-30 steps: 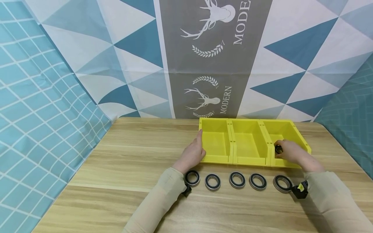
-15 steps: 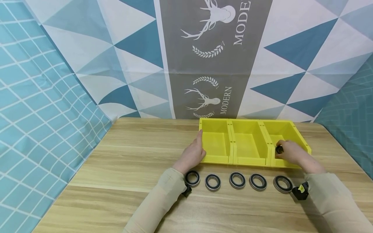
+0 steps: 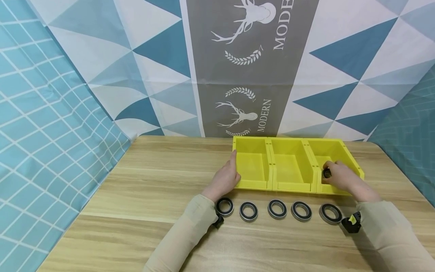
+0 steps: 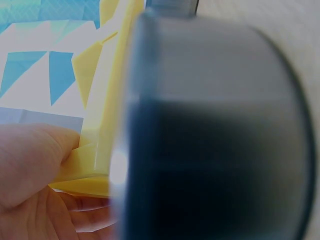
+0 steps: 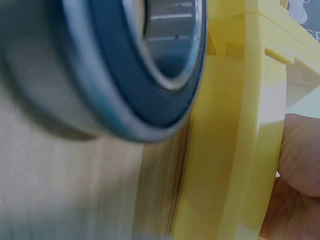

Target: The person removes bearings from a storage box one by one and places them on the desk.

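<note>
Three yellow bins [image 3: 291,187] stand joined in a row on the wooden table. My left hand [image 3: 223,180] grips the left bin's outer wall; in the left wrist view its thumb [image 4: 37,155] lies over the yellow edge and its fingers pass underneath. Reaching into the right bin, my right hand [image 3: 342,176] pinches a small dark ball bearing [image 3: 326,173] near the front wall. In the right wrist view that hand [image 5: 300,167] is partly behind the bin wall [image 5: 220,150], which hides the held bearing.
Several black-sealed ball bearings [image 3: 276,209] lie in a row in front of the bins. The outermost ones, a left bearing [image 3: 225,206] and a right bearing [image 3: 330,214], sit beside the wrist cameras. A patterned cloth [image 3: 163,68] hangs behind the table.
The right hand and its bearing have shifted very slightly right inside the bin. The left hand keeps its grip on the left bin. The head view has tilted a little.
</note>
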